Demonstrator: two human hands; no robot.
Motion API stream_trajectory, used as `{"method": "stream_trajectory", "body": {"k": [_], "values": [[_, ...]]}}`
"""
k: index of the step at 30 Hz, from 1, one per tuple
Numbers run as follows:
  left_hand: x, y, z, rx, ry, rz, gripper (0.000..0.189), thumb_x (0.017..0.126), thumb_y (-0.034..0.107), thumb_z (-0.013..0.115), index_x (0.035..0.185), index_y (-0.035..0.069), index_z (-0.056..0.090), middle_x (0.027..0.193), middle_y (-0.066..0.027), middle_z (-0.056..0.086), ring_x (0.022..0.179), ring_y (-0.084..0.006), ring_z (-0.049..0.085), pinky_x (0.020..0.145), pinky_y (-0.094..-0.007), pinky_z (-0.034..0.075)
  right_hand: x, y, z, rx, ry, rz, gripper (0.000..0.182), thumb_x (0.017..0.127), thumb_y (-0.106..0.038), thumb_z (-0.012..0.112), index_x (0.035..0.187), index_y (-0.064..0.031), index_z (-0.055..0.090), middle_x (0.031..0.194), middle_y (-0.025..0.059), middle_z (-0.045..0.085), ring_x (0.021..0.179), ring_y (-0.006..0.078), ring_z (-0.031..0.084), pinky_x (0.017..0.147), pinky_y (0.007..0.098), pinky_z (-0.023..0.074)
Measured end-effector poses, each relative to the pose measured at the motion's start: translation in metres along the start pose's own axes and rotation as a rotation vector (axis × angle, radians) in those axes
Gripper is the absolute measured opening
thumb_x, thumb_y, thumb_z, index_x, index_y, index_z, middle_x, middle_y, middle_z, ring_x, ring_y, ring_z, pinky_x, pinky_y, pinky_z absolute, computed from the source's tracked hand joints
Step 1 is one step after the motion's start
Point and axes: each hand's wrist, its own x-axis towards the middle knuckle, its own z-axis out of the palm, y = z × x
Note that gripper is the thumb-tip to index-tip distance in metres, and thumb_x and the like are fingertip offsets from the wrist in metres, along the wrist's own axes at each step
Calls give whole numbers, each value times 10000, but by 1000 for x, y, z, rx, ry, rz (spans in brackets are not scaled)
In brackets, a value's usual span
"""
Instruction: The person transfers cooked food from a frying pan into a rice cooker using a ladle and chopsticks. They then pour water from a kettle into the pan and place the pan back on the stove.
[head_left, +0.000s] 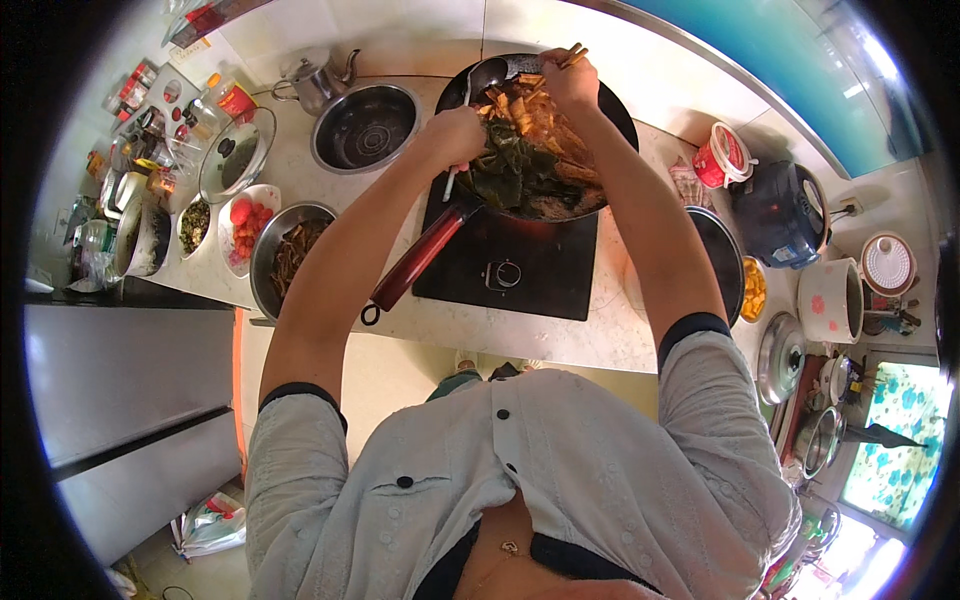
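A dark wok (621, 135) with a red handle (420, 259) sits on a black induction cooktop (525, 277). Dark green leafy pieces (517, 169) and orange-brown food in strips (517, 112) fill it. My left hand (456, 139), at the wok's left rim, is closed on the handle of a metal ladle (491, 73), whose bowl lies at the wok's upper left. Over the far side of the wok, my right hand (571, 82) grips wooden chopsticks (575, 55); their lower ends point towards the food, partly hidden by the hand.
Left of the wok stand a metal basin (366, 129), a metal teapot (311, 86), a bowl of brown food (296, 247), a plate of red pieces (251, 229), a glass lid (238, 154) and bottles. On the right are a round black pan (712, 255), yellow pieces (753, 289) and a rice cooker (780, 214).
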Motion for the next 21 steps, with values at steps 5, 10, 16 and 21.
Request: {"method": "stream_trajectory", "body": {"k": [5, 10, 16, 21], "values": [[3, -19, -13, -236, -96, 28, 168, 762, 34, 418, 655, -49, 519, 516, -135, 520, 428, -214, 538, 385, -334, 416, -7, 2, 3, 137, 15, -21, 163, 787, -211, 581, 914, -150, 663, 839, 86, 650, 769, 251, 627, 686, 338, 506], [0, -27, -12, -457, -219, 93, 93, 767, 42, 421, 682, 9, 432, 506, -57, 432, 387, -168, 479, 338, -307, 373, -8, 2, -11, 19, -64, 2, 152, 794, -203, 570, 901, -140, 657, 849, 104, 645, 766, 246, 629, 676, 344, 513], [-35, -13, -17, -370, -231, 108, 80, 773, 45, 416, 708, 0, 431, 552, -59, 450, 397, -158, 486, 346, -311, 382, 2, 18, -40, -20, -58, 4, 175, 777, -213, 575, 890, -105, 655, 824, 116, 647, 743, 253, 631, 675, 359, 516], [-40, -24, -27, -173, 70, 104, 93, 772, 48, 405, 751, -39, 430, 540, -89, 456, 420, -194, 525, 371, -330, 410, -12, 7, -9, 494, -102, 89, 146, 838, -59, 545, 958, -14, 614, 917, 94, 604, 783, 174, 613, 665, 286, 557]]}}
